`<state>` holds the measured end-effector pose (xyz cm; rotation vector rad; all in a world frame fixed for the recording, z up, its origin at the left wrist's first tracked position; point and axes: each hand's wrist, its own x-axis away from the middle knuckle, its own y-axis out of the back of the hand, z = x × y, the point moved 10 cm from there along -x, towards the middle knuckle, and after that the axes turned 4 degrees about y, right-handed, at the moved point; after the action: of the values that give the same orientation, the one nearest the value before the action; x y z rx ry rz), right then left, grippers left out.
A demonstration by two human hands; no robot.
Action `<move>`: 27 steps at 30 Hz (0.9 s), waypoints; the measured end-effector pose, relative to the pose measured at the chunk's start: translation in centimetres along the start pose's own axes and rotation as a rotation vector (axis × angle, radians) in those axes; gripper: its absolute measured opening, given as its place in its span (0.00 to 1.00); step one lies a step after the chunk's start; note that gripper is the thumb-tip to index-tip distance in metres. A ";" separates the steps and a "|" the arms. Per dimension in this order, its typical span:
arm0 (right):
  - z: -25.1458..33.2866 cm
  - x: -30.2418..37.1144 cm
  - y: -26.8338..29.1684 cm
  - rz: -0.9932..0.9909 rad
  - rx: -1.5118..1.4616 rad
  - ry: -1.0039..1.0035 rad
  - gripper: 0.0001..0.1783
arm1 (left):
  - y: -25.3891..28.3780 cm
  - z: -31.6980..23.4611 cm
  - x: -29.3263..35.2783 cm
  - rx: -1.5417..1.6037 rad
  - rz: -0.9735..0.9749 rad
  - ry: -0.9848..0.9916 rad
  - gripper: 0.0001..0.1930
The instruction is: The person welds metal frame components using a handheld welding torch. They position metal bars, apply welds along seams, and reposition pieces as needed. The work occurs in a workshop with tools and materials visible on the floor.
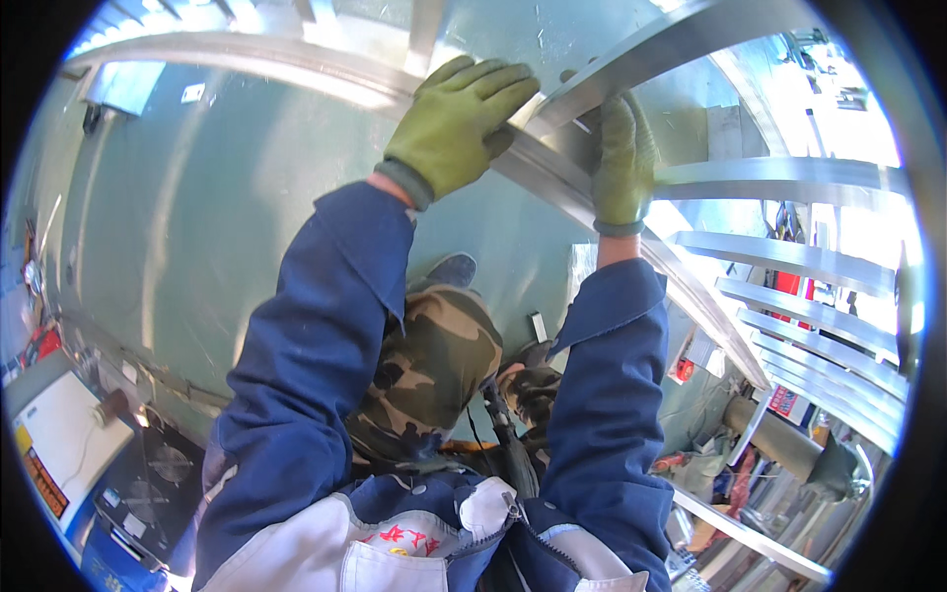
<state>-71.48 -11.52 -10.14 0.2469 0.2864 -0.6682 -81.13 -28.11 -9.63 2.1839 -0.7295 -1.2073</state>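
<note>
A bright metal frame, with a long rail [552, 180] and several slats [789, 259] joined to it, stands in front of me. My left hand [449, 128], in a yellow-green glove, lies over the rail left of a joint, its fingers stretched out and the thumb lower down. On the other side of that joint is my right hand [623, 163], gloved alike. It reaches up against a wide metal bar [671, 54], with its fingers passing behind the bar and partly hidden. The hand seems closed round the bar.
Below the frame spreads a green, shiny surface [197, 227]. A white box-like unit [69, 444] and a black panel [158, 474] stand at the lower left. Metal lengths and scraps [769, 533] lie at the lower right, near a brown cylinder [774, 434].
</note>
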 end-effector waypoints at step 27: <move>3.2 1.5 -4.6 0.237 0.704 0.236 0.10 | -0.5 1.2 -1.0 -0.032 0.062 0.166 0.27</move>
<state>-72.75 -16.87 -8.30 1.0218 0.2329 -0.4834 -82.54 -27.31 -9.95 2.1872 -0.6977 -0.9863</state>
